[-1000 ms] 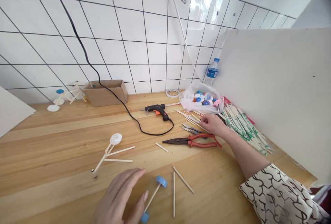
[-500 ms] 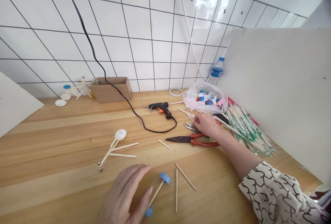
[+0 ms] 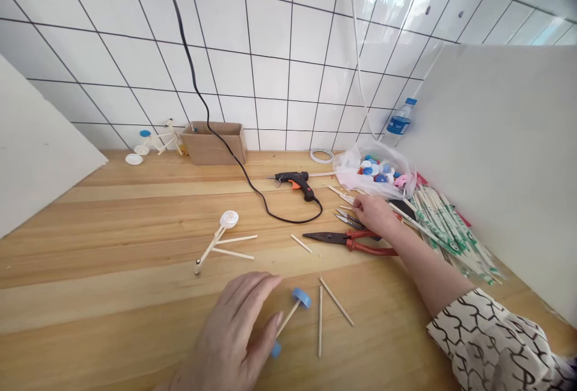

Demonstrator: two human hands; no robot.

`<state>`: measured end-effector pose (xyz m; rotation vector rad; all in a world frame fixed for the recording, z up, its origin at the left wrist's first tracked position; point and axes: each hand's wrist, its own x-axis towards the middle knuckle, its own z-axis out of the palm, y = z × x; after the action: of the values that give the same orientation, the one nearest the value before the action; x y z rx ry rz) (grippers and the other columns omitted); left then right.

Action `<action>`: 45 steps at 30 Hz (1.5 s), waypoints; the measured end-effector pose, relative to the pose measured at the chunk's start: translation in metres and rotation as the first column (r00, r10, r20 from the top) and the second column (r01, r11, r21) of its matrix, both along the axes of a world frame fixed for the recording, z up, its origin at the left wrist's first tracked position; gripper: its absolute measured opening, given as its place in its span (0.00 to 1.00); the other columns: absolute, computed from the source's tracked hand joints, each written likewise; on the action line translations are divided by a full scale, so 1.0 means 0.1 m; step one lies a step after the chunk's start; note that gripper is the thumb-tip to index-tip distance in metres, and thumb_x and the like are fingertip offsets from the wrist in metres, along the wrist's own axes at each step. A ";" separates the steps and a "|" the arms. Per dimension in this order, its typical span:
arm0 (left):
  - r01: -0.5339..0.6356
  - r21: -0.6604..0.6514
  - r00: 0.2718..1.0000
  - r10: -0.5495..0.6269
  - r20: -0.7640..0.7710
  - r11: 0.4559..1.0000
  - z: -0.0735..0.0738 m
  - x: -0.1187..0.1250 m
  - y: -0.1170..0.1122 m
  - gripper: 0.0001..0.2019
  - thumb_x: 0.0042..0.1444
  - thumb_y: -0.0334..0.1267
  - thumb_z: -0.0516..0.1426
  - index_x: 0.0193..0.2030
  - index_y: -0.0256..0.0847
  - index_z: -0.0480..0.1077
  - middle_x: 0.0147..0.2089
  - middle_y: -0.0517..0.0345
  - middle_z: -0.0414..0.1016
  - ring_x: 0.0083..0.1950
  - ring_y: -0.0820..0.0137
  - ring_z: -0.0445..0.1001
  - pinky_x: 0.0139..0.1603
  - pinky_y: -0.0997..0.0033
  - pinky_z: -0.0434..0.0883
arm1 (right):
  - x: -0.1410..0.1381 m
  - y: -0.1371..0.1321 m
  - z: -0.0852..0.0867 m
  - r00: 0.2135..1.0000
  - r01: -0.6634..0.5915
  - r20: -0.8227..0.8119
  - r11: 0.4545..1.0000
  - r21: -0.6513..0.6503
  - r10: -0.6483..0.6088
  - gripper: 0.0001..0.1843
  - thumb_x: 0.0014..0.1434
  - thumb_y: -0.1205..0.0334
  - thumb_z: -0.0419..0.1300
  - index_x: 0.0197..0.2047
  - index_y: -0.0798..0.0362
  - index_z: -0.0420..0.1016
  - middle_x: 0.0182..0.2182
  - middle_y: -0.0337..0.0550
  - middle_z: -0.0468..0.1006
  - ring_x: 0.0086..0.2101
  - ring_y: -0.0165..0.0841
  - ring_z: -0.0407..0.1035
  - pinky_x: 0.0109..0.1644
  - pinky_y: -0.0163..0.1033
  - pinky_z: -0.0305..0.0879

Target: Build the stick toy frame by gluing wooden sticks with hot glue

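Observation:
My left hand (image 3: 238, 334) lies flat on the wooden table, fingers together, its thumb against a stick axle with blue bottle caps (image 3: 301, 298) at both ends. My right hand (image 3: 375, 213) reaches over the red-handled pliers (image 3: 351, 239) and rests on small scissors (image 3: 349, 218) and loose sticks, fingers curled down; whether it grips anything is hidden. Two loose sticks (image 3: 328, 313) lie right of the axle. A stick frame with a white cap (image 3: 220, 240) sits at centre left.
A black glue gun (image 3: 294, 181) with its cord lies mid-table. A bag of bottle caps (image 3: 374, 173), a water bottle (image 3: 399, 123), a tape roll (image 3: 321, 155) and wrapped chopsticks (image 3: 446, 231) are at the right. A cardboard box (image 3: 214, 143) and another stick model (image 3: 153, 141) stand by the tiled wall.
The view has shifted left and down a little. My right hand has drawn back slightly from the stick pile to the scissors by the pliers. The left hand stays put.

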<state>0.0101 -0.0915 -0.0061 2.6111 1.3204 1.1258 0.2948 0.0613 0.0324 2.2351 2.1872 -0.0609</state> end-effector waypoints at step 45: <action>0.051 -0.058 0.995 -0.046 0.087 0.997 0.18 0.04 -0.08 0.13 0.58 0.29 0.49 0.50 0.37 0.62 0.43 0.49 0.74 0.45 0.64 0.72 0.46 0.60 0.71 | -0.97 -0.49 -0.03 0.911 -0.391 -0.174 0.917 -0.077 0.373 0.11 0.54 0.67 0.51 0.24 0.54 0.71 0.22 0.41 0.73 0.25 0.30 0.63 0.30 0.34 0.52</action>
<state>0.0137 -0.0995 0.0121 2.5085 1.2468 1.1582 0.1973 0.0123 0.0292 1.7601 2.5894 -0.3537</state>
